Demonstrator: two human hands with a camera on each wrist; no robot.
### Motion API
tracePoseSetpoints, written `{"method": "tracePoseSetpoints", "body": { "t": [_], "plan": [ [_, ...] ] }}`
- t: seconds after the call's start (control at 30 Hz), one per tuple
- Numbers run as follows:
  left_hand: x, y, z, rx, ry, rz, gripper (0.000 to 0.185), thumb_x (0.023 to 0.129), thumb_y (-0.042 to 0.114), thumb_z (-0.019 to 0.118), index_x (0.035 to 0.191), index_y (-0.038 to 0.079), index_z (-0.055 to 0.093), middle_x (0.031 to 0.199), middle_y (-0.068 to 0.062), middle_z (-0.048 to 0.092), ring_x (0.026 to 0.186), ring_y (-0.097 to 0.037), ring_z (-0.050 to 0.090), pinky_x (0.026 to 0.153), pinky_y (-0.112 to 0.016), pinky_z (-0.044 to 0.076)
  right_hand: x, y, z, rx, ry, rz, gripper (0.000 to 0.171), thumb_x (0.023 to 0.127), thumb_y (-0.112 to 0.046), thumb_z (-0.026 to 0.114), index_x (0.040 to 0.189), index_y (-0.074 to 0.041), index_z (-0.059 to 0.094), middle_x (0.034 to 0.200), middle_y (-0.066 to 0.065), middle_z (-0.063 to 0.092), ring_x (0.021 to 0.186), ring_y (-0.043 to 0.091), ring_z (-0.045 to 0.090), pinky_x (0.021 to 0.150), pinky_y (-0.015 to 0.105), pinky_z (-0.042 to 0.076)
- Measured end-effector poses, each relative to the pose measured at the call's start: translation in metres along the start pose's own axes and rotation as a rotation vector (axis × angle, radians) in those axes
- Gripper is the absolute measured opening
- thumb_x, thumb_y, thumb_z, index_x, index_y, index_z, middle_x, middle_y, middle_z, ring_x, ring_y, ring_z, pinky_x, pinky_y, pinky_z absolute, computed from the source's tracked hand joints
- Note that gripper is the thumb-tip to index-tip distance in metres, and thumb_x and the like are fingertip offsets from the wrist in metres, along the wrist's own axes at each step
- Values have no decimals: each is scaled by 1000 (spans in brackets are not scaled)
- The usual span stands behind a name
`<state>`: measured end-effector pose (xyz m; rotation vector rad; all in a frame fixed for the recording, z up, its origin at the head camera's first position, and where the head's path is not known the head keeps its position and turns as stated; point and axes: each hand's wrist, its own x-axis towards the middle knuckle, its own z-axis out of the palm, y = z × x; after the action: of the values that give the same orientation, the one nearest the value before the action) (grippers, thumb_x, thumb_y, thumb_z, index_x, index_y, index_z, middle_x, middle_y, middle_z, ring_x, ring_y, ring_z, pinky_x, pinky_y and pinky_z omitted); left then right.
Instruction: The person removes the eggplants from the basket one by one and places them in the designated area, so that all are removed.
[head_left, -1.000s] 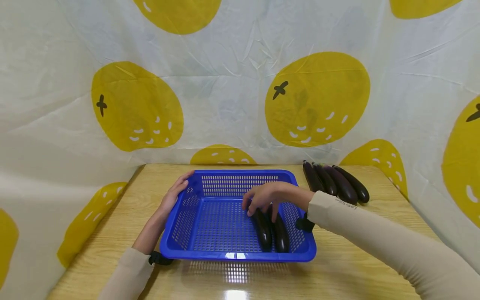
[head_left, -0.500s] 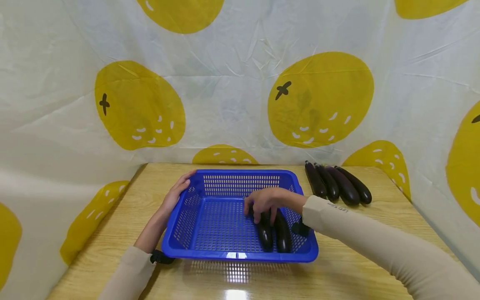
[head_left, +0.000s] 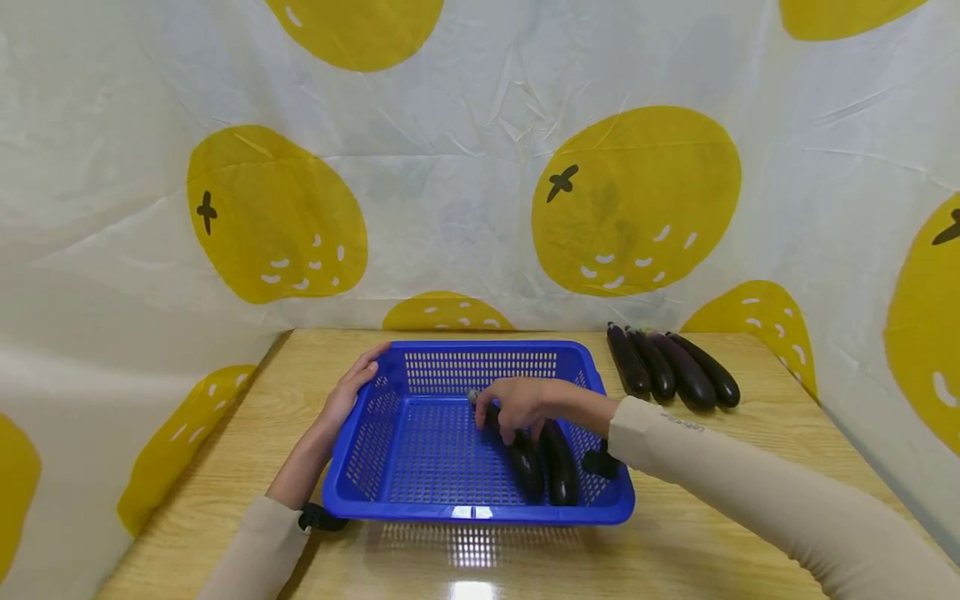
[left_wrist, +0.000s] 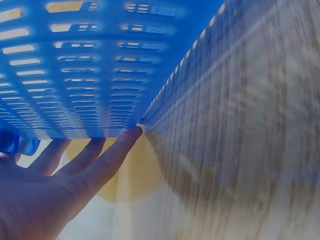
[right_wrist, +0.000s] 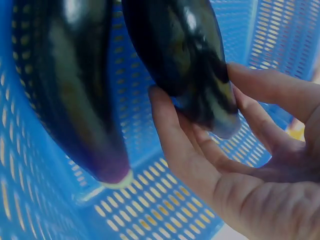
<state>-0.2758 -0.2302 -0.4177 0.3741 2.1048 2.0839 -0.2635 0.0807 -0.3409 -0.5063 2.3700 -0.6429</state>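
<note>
A blue perforated plastic basket [head_left: 420, 450] sits on the wooden desk [head_left: 675, 533], and everything else is placed from it. The right hand [head_left: 517, 404] reaches over the basket's right rim and grips the far end of one dark purple eggplant [head_left: 525, 467] with thumb and fingers curled round it; the right wrist view shows that end raised off the slotted floor. A second eggplant [head_left: 558, 467] lies just to the right of the held one, inside the basket and close along its right wall (the two run side by side, nearly parallel). The left half of the basket floor is bare slotted plastic. The left hand [head_left: 347, 392] rests against the outside of the basket's far left corner, fingers straight and laid flat along the wall, grasping nothing; the left wrist view shows the fingertips [left_wrist: 131, 134] meeting the wall's lower edge where it reaches the desk. Four more eggplants [head_left: 671, 367] lie in a row on the desk beyond the basket's far right corner, well apart from it. A yellow-spotted white cloth [head_left: 465, 208] hangs behind the basket.
</note>
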Motion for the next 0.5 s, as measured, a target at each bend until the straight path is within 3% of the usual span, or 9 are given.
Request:
{"method": "tracePoseSetpoints", "body": {
  "t": [0.17,0.3,0.5],
  "plan": [
    [0,-1,-1,3,-3,-6,54,115,32,27,166,17,19,173,-10,15,158,-32,16,103,-17,40,-9,-4,-13,22,62,-86,48,82,12,71,115,-22,74,124,13,55,91,25,60,65,39,60],
    [1,-1,-1,-3,-5,-1,55,115,32,28,166,16,19,173,-10,14,158,-32,15,103,-16,41,-16,-4,-24,40,123,-229,52,78,15,66,116,-20,74,127,14,59,95,26,55,61,31,50],
    [2,-3,-2,-9,1,-5,54,115,31,27,166,16,19,173,-10,15,156,-32,18,102,-18,44,-26,1,-34,130,180,-353,50,84,11,64,125,-18,71,144,15,57,113,33,62,78,35,56]
  ]
}}
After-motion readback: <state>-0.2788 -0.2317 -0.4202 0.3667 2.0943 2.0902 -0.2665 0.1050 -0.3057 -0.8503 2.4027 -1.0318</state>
